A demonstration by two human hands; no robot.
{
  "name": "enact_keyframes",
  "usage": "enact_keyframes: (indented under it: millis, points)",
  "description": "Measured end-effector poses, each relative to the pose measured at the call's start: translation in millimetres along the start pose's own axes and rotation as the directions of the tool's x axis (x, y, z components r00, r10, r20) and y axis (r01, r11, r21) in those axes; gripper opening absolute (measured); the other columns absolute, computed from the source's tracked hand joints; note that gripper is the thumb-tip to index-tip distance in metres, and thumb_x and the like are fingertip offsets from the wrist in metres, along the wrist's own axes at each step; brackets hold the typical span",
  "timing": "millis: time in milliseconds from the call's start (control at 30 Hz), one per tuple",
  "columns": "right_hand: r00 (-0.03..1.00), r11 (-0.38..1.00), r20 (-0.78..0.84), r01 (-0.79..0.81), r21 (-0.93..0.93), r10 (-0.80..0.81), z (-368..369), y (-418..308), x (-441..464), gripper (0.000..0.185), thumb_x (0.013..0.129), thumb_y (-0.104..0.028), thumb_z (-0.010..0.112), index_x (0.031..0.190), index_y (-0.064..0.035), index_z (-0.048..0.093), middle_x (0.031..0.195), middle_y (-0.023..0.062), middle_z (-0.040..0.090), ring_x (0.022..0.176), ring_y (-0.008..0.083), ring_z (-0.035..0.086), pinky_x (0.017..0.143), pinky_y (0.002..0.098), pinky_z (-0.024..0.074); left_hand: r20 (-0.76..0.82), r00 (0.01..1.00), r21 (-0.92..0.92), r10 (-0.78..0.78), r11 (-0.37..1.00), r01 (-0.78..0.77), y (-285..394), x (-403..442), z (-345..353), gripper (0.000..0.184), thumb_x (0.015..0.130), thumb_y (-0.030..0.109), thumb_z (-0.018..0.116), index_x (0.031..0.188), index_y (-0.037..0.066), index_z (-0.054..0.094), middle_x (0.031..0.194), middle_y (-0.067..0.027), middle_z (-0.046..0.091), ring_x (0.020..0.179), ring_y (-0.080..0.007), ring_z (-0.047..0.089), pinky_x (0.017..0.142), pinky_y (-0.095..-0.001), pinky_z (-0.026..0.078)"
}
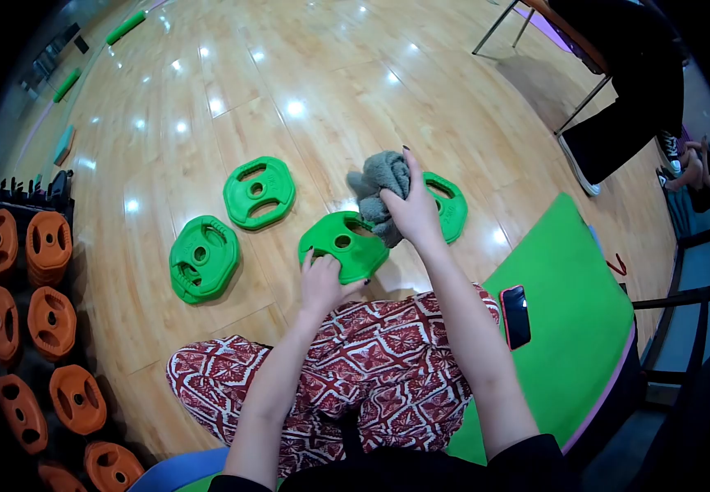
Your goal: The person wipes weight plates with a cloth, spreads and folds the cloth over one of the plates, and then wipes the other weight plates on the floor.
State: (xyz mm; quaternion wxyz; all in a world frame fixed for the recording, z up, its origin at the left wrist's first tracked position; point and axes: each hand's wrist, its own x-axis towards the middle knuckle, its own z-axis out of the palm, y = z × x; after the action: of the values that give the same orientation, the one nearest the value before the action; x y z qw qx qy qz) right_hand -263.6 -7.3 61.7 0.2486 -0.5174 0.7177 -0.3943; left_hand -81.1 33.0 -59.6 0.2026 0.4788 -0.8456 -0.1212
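Note:
My left hand (pixel 323 283) grips the near edge of a green weight plate (pixel 355 256), its fingers curled into a handle slot. The plate is tilted up in front of my lap. Bunched in my right hand (pixel 414 209) is a grey cloth (pixel 386 182), held just above the plate's right side. Behind that hand lies another green weight plate (pixel 453 215), partly hidden by it. Two more green plates, one farther off (pixel 259 193) and one nearer (pixel 204 259), rest on the floor to the left.
Orange weight plates (pixel 51 321) fill a rack on the left. A phone (pixel 515 316) lies on the green mat (pixel 564 303) at my right. A person in black trousers (pixel 630 123) sits on a chair (pixel 582 41) at upper right. Wooden floor (pixel 305 131) stretches ahead.

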Motion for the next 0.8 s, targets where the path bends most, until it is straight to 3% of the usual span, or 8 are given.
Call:
enact_keyframes:
  millis: [167,233,367,400,433,500,600,800]
  points:
    - [0.999,0.999,-0.04,0.004,0.036,-0.003,-6.5,-10.7,-4.7,0.057,0.069,-0.034,0.064,0.115,-0.0084,0.044,0.095,0.02,0.059,0.087,0.0332,0.058,0.073,0.0389,0.0458,-0.011,0.992,-0.236,-0.128,0.964,0.122,-16.0,4.0,-22.1,0.04,0.071,0.039,0.062,0.072,0.0,0.056,0.074,-0.0131,0.054,0.069,-0.0258,0.052,0.065,-0.0389,0.039]
    - [0.999,0.999,0.006,0.05,-0.019,-0.05,6.6,-21.2,-10.9,0.052,0.067,-0.046,0.064,0.098,-0.0069,0.053,0.086,0.0161,0.061,0.079,0.0322,0.059,0.068,0.038,0.0463,0.136,0.865,-0.578,-0.482,0.671,0.465,-30.3,0.1,-25.3,0.033,0.077,0.03,0.056,0.069,-0.002,0.054,0.077,-0.0164,0.054,0.071,-0.0193,0.052,0.06,-0.0365,0.036]
    - [0.894,0.881,0.169,0.441,-0.169,-0.415,48.8,-36.8,-53.5,0.045,0.064,-0.043,0.065,0.089,-0.0072,0.057,0.076,0.0132,0.059,0.07,0.0304,0.057,0.061,0.0379,0.0435,0.237,0.85,-0.388,-0.471,0.756,0.527,-44.0,-14.4,-28.1,0.026,0.086,0.022,0.045,0.08,0.0,0.057,0.086,-0.0131,0.058,0.076,-0.0206,0.055,0.064,-0.0326,0.044]
    - [0.806,0.772,0.168,0.591,-0.234,-0.567,62.0,-31.6,-67.1,0.042,0.062,-0.043,0.066,0.087,-0.0103,0.057,0.073,0.0097,0.057,0.067,0.0262,0.056,0.063,0.0375,0.0402,0.191,0.802,-0.887,-0.566,0.251,0.388,-40.5,-16.4,-13.4,0.024,0.087,0.021,0.044,0.09,0.0,0.056,0.095,-0.012,0.057,0.083,-0.02,0.055,0.07,-0.0315,0.045]
    - [0.71,0.679,0.132,0.702,-0.214,-0.692,74.3,-25.1,-78.3,0.04,0.059,-0.044,0.067,0.081,-0.0135,0.056,0.072,0.0055,0.054,0.068,0.0227,0.053,0.063,0.038,0.0364,0.218,0.734,-0.939,-0.643,-0.342,-0.02,-46.7,-19.9,4.1,0.025,0.087,0.02,0.043,0.1,0.001,0.055,0.103,-0.0109,0.057,0.09,-0.0194,0.055,0.077,-0.0305,0.046]
    - [0.563,0.519,0.245,0.825,-0.225,-0.79,78.8,-19.4,-86.9,0.038,0.058,-0.042,0.069,0.081,-0.0146,0.055,0.074,0.0041,0.054,0.069,0.0219,0.053,0.063,0.0378,0.0367,0.155,0.83,-0.972,-0.535,-0.233,0.031,-92.0,-38.3,45.5,0.034,0.087,0.02,0.042,0.117,0.003,0.046,0.117,-0.0089,0.05,0.1,-0.0186,0.051,0.087,-0.0287,0.043]
    - [0.631,0.6,0.176,0.774,-0.2,-0.756,87.1,-5.9,-58.4,0.038,0.057,-0.04,0.07,0.082,-0.0151,0.054,0.073,0.0037,0.053,0.071,0.0225,0.053,0.063,0.0381,0.0374,-0.027,0.779,-0.91,-0.627,0.337,0.24,-59.7,-10.2,-18.0,0.032,0.084,0.022,0.04,0.092,-0.001,0.061,0.086,-0.0082,0.063,0.08,-0.0188,0.058,0.074,-0.0304,0.045]
    - [0.997,0.905,-0.02,0.062,-0.42,-0.077,70.5,23.6,14.3,0.036,0.067,-0.04,0.064,0.087,-0.0117,0.057,0.079,0.0111,0.063,0.074,0.0273,0.06,0.063,0.0428,0.0409,0.107,0.646,-0.859,-0.756,0.256,0.443,-77.8,-15.3,-19.3,0.032,0.079,0.018,0.041,0.07,-0.005,0.061,0.065,-0.0112,0.059,0.058,-0.0175,0.052,0.055,-0.0315,0.039]
